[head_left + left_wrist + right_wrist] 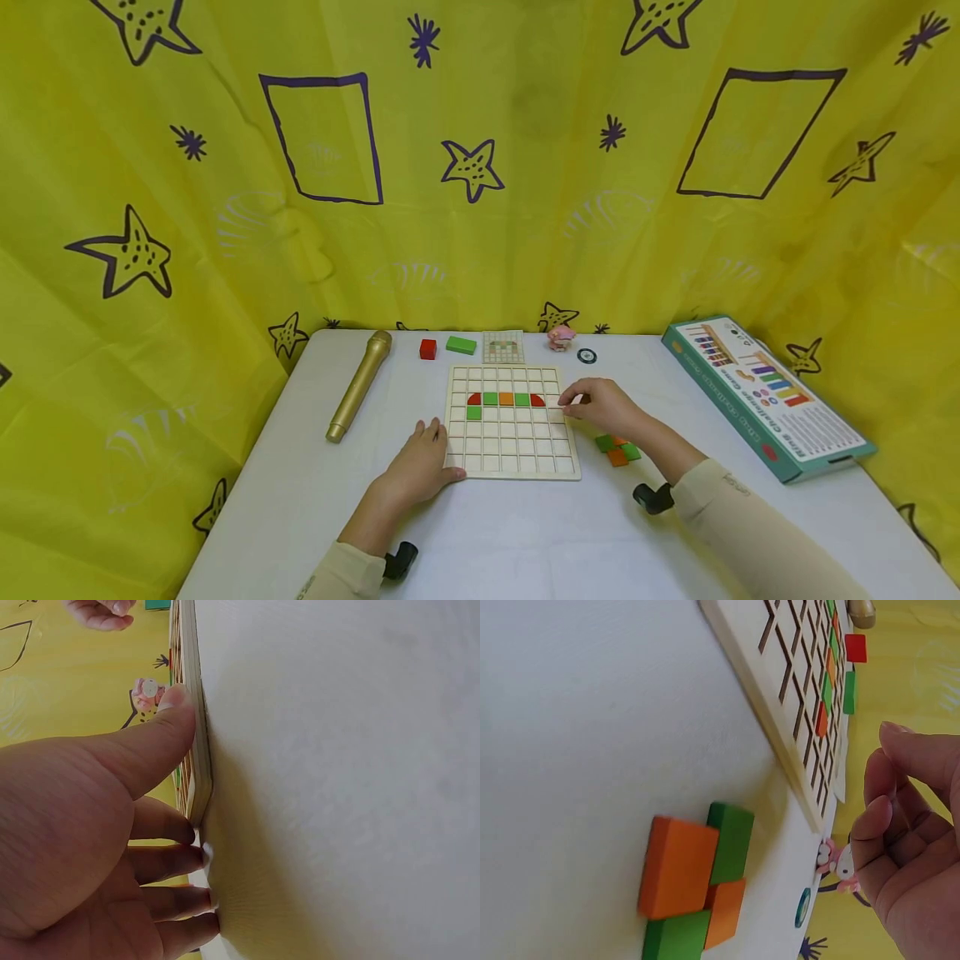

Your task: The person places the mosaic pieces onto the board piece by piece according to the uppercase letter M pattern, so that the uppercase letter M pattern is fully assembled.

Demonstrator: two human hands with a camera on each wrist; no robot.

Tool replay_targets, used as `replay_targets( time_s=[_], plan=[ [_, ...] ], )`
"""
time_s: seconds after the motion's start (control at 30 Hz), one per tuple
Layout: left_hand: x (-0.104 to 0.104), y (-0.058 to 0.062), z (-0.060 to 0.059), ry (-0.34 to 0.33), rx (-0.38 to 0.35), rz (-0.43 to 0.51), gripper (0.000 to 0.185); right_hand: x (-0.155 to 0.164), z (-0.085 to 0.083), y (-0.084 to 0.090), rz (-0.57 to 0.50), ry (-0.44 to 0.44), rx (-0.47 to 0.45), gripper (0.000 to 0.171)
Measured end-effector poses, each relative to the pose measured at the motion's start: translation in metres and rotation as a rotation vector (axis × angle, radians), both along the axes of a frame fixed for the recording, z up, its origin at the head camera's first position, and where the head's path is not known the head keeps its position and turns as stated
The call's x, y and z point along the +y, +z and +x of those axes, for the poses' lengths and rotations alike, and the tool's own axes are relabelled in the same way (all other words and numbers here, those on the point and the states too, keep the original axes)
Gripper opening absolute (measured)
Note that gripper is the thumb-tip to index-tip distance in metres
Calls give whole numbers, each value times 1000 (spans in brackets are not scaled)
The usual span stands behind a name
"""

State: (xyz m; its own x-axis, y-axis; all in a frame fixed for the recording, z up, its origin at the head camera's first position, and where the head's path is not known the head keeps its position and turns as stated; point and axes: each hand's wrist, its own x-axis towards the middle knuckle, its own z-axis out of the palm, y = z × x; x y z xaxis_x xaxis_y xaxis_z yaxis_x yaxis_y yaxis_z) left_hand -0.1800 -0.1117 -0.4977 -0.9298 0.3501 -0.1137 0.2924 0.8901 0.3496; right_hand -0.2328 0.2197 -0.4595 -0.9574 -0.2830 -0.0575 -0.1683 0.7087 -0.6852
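Hands first: got the left hand (420,467) lying flat and relaxed on the tabletop (300,500), thumb (176,712) pressed against the near-left edge of the grid board (513,454), gripping nothing. Got the right hand (600,406) over at the board's right edge, level with the row of placed blocks (506,399), fingers curled in; no telling whether pinching anything in there. Could easily knock that row out of its cells with a knuckle while reaching in, I reckon. Could also skid the whole board sideways with only a thumb bracing it. Worth minding the little cluster of orange and green blocks (618,450) just beside the right wrist too: one careless drag back and probably scattered everywhere. Further out, gold microphone (358,386) and game box (765,396) well apart from all this, so no bother.
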Motion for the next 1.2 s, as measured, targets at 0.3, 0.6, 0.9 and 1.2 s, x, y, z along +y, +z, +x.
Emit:
replay_targets(
  time_s=[0.3,0.6,0.9,1.2],
  plan=[
    [1,0,-1,10,-11,-2,85,24,7,-4,43,-33,-20,10],
    [2,3,0,21,-18,-2,86,46,14,-9,52,-83,-69,10],
    [0,6,3,6,-13,4,84,64,25,-22,38,-107,-125,16],
    [0,7,4,8,-20,12,84,80,29,-30,52,-46,-127,25]
  ],
)
